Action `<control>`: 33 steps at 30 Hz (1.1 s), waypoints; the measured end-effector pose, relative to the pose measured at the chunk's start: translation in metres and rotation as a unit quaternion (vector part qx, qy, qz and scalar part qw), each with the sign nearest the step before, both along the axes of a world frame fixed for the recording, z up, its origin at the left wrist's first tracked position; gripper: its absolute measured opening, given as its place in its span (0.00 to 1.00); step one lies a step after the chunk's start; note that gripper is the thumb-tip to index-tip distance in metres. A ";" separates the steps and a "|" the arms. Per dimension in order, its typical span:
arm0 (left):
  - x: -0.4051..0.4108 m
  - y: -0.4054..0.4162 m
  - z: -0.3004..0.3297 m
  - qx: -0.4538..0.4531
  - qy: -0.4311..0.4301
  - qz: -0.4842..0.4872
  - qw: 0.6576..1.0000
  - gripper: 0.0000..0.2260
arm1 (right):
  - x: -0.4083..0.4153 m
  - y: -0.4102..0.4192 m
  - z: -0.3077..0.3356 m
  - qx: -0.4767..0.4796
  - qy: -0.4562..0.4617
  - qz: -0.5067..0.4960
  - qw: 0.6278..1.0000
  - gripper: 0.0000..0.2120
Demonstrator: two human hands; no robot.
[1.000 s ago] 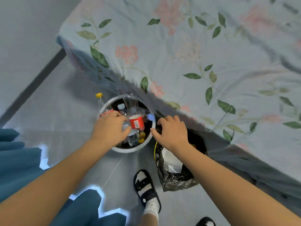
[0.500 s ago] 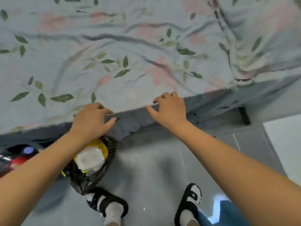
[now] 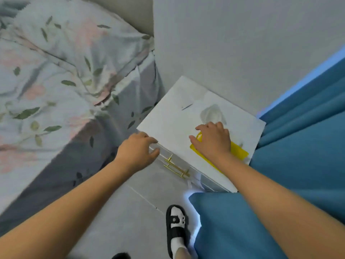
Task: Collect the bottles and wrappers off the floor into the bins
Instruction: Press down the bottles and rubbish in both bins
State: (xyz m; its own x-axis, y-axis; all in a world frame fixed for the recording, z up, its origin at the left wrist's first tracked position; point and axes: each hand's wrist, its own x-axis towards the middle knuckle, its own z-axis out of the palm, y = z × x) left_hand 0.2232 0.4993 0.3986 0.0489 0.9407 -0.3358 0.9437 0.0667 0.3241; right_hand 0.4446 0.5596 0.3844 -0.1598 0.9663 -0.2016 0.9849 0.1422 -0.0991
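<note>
A flat yellow wrapper lies on top of a white nightstand. My right hand hovers over the wrapper's left end, fingers spread and curled down, hiding part of it. Whether it touches the wrapper I cannot tell. My left hand is at the nightstand's front left corner, fingers loosely apart, holding nothing. No bins or bottles are in view.
A bed with a floral sheet fills the left. Blue curtains hang on the right and bottom right. The nightstand has brass drawer handles. My sandalled foot stands on the grey tile floor. A crumpled pale item lies on the nightstand.
My view has swung right, away from the two bins and along the bed to the nightstand. Both hands left the bins and now reach over the nightstand.
</note>
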 end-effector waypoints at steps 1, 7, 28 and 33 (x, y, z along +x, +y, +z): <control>0.021 0.005 -0.001 -0.014 -0.003 -0.015 1.000 0.18 | 0.022 -0.005 -0.004 -0.005 0.002 -0.028 1.000 0.22; 0.097 0.011 -0.027 -0.076 0.013 -0.099 0.992 0.20 | 0.105 -0.030 -0.035 -0.038 0.038 -0.163 0.985 0.26; 0.103 0.025 -0.042 -0.290 -0.489 0.296 0.767 0.24 | 0.092 -0.053 -0.017 -0.177 0.512 -0.343 0.768 0.04; 0.092 0.029 -0.050 -0.189 -0.551 0.374 0.722 0.18 | 0.066 -0.029 -0.030 -0.211 0.474 -0.294 0.803 0.09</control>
State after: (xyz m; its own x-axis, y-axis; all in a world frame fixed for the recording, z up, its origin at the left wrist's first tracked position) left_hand 0.3157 0.5287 0.3485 0.0074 0.6938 -0.7202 -0.2180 0.7040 0.6759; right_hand 0.5109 0.5304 0.3548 0.0237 0.8093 -0.5869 0.3228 -0.5618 -0.7617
